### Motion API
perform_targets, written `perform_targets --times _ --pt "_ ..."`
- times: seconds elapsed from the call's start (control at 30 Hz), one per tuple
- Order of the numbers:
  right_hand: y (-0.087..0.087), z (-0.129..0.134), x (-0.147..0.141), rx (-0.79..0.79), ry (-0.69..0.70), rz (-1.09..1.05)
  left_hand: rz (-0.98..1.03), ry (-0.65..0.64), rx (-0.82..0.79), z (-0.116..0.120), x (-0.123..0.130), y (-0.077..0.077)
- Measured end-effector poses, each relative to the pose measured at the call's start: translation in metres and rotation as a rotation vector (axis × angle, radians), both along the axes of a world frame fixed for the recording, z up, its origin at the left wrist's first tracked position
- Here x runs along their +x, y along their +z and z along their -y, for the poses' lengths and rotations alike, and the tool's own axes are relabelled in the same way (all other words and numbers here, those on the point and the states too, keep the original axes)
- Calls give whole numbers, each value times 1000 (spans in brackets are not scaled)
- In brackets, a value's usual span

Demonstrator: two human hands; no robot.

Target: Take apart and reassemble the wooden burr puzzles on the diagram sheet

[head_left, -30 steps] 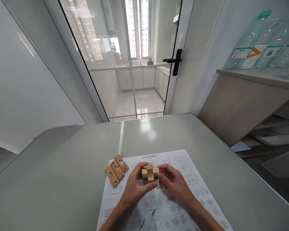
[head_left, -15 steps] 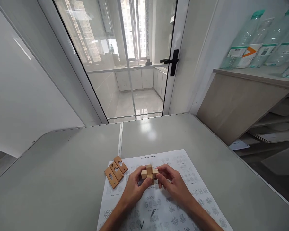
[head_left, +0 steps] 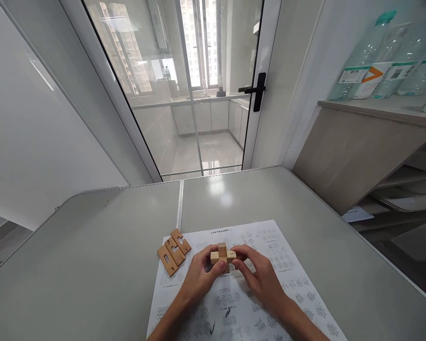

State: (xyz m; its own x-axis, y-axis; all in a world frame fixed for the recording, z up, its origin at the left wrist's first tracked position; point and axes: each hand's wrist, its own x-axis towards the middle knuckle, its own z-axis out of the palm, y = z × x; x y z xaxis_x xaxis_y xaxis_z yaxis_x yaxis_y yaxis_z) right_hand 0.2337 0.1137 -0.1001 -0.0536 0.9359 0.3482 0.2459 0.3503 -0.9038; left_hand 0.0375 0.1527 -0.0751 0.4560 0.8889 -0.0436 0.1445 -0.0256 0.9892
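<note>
A small wooden burr puzzle (head_left: 222,250), made of interlocking light-coloured blocks, is held above a printed sheet (head_left: 248,312). My left hand (head_left: 204,274) grips it from the left, thumb across its lower front. On the other side, my right hand (head_left: 257,270) has thumb and fingers around the right-hand block, which bears a dark mark. The fingers behind the puzzle are partly hidden. Left of the hands lie three flat wooden plates (head_left: 171,259) with cut-out slots and numbers, overlapping the sheet's upper left corner.
The sheet rests on a grey table (head_left: 92,265) with a pale seam strip (head_left: 180,203). Beyond the far edge stands a glass door with a black handle (head_left: 258,92). At the right, plastic bottles (head_left: 355,71) stand on a wooden shelf (head_left: 376,110).
The whole view has shifted slightly, so everything sits a little further right. My right thumb and fingers have closed in on the puzzle's right block; my left hand keeps its grip.
</note>
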Motion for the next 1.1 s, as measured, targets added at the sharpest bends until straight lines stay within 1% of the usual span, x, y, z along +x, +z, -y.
perform_targets --times 0.13,0.27,0.37,0.53,0.63,0.77,0.9,1.0,1.1 --pt "-3 1 1 75 -5 64 12 -3 13 1 -1 -2" --pt "-7 3 1 112 -5 105 15 -6 23 2 -1 0" --pt "-7 4 0 143 -3 120 9 -16 11 2 -1 3" --pt "-8 4 -3 252 47 128 12 2 -29 0 -2 4" --pt "-9 3 -5 297 26 114 35 9 -37 -1 -2 3" --pt "-10 4 -6 313 -22 94 31 11 -25 0 -3 -1" --pt "-7 4 -6 324 -28 108 6 2 -21 0 -3 -5" --pt "-7 4 -6 333 -35 128 4 3 -28 -1 -3 -4" --pt "-9 4 -6 308 -78 173 27 -9 -23 -2 -4 0"
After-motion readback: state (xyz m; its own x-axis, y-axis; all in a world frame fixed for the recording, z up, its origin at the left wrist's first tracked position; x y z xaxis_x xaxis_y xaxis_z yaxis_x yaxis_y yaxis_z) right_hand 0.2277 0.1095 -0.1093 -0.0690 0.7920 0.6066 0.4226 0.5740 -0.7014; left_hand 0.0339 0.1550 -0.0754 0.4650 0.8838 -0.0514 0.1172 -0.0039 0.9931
